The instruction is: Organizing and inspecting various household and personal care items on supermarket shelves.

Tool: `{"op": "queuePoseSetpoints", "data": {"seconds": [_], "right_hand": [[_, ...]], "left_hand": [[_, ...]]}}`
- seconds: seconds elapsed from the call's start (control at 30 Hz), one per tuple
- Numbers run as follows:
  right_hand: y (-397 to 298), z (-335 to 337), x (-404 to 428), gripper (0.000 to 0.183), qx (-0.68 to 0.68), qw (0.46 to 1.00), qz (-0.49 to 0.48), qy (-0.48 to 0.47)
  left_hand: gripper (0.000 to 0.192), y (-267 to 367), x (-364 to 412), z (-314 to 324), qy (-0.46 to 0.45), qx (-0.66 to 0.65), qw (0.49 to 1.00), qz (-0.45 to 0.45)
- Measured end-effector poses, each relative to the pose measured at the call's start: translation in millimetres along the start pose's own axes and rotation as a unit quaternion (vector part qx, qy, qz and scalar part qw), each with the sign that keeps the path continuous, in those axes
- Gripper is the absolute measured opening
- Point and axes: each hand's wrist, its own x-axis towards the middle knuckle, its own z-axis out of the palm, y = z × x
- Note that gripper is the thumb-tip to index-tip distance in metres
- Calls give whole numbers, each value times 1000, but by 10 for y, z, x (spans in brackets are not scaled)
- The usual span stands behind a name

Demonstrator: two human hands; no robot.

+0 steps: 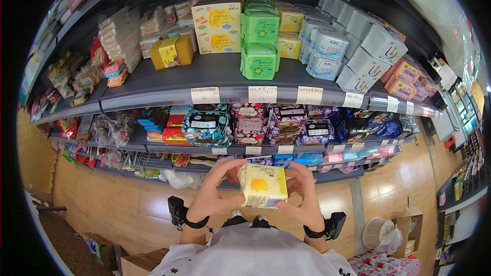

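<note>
A yellow and white plastic-wrapped pack (264, 186) is held between both hands in front of my body, below the shelf edge. My left hand (219, 186) grips its left side, and my right hand (303, 191) grips the right side. Each wrist wears a black strap with a device. On the upper shelf (230, 71), beyond the hands, stand similar yellow packs (290, 46), stacked green packs (261, 61), white and blue packs (326, 65), a yellow and white box (217, 27) and a yellow sponge-like block (171, 51).
Lower shelves hold dark floral packs (206, 128), red packs (177, 136) and blue packs (308, 158). Price tags line the shelf edges. An open cardboard box (412, 226) and a round white basket-like object (378, 232) stand on the floor at right; another cardboard box (144, 262) is at lower left.
</note>
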Motion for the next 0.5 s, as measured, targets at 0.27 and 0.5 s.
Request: {"op": "queuePoseSetpoints", "data": {"seconds": [0.27,0.5], "right_hand": [[-111,6,43,84,132,983,-117,-51],[135,61,39,75,206,978,30,6]], "left_hand": [[61,-64,-128,48,16,79,993,82],[56,-68,-28,162,69,112,985,112]]}}
